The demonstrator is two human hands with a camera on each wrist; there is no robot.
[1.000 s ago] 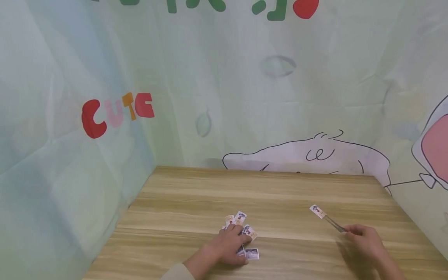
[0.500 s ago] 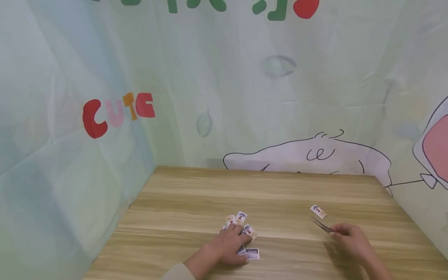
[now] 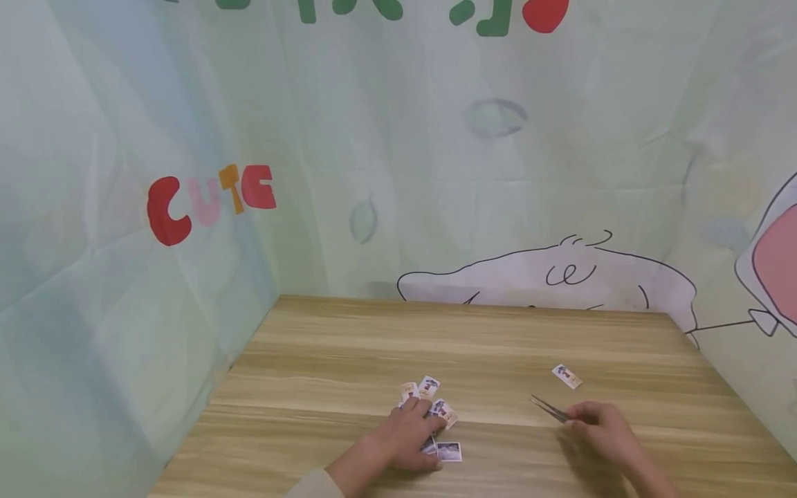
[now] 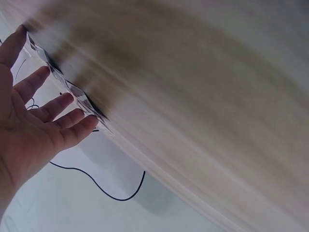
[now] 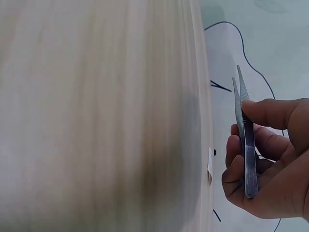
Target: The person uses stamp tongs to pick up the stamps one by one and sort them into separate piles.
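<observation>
Spread fingers of my left hand [image 3: 407, 434] rest on a loose pile of small printed stamps [image 3: 443, 413] in the head view. One more stamp [image 3: 449, 452] lies by its thumb side. In the left wrist view the fingertips touch the stamps [image 4: 77, 94] at the table surface. My right hand [image 3: 605, 430] pinches metal tweezers [image 3: 551, 408] between thumb and fingers. The tweezers' tips stand slightly apart in the right wrist view, with nothing between them. A single stamp [image 3: 566, 376] lies apart on the table, beyond the right hand.
The wood-grain table [image 3: 311, 346] is bounded at the back and left by a pale green printed cloth [image 3: 405, 173]. A cartoon drawing [image 3: 560, 280] on the cloth shows behind the table's far edge.
The tweezers have let go of the single stamp, which now lies on the table. My right hand has drawn back left and toward me with the tweezers. The left hand stays on the pile.
</observation>
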